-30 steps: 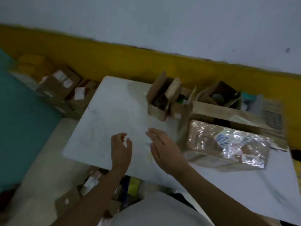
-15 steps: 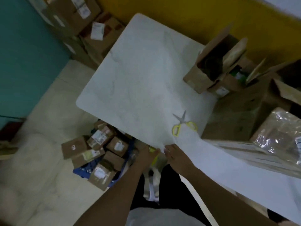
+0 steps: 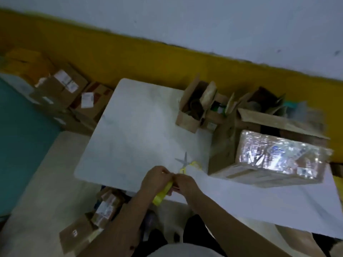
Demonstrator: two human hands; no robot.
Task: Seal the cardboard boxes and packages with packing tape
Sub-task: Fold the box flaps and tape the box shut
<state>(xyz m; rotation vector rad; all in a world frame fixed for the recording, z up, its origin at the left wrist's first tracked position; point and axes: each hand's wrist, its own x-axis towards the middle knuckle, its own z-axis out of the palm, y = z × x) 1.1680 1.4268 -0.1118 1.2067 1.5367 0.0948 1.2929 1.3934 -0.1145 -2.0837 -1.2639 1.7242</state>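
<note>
Over the worktop's (image 3: 139, 136) near edge, the left hand's (image 3: 156, 179) fingers curl round a yellow tape roll (image 3: 161, 194). The right hand's (image 3: 185, 184) fingers pinch its rim, likely seeking the loose end: peel slowly and flat. Scissors (image 3: 186, 163) lie just beyond. Rightward, an open carton (image 3: 222, 154) holds a shiny wrapped package (image 3: 278, 154).

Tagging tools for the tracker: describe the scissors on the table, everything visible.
The scissors have grey metal blades and yellow loop handles. They lie flat on the white table near its front edge, blades parted and pointing away from the person, left of the big cardboard box. Nothing but the table seems to touch them.
</note>
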